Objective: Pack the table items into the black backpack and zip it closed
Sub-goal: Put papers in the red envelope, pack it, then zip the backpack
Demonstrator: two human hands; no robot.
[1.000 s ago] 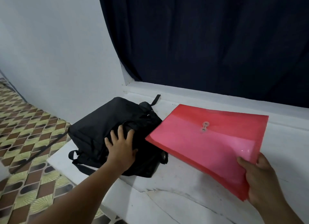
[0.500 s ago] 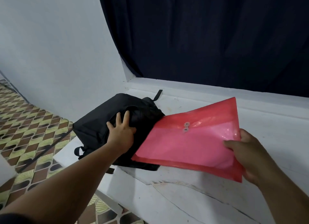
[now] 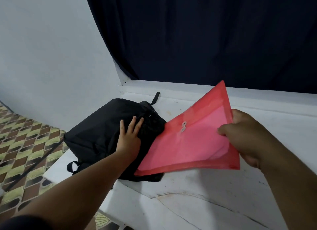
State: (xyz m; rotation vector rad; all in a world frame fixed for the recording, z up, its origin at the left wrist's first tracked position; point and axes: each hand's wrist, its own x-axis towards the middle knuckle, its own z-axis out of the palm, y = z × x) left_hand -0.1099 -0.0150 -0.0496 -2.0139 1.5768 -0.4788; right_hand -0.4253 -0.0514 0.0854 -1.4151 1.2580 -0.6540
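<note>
Now the folder's corner had reached the bag's mouth.
My left hand [image 3: 129, 140] pressed flat on the backpack [image 3: 99, 135]; right-hand fingers [image 3: 223, 131] pinched the red folder [image 3: 193, 144], swung toward nine o'clock, insertion beginning.

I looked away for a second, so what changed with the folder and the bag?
The right hand swung the red folder left, so its leading corner now reaches the black backpack opening. The left hand stays pressed on the backpack, which lies where it was on the white table.

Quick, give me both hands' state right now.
Left hand: open, fingers pressing on the black backpack.
Right hand: grips the red envelope.
</note>
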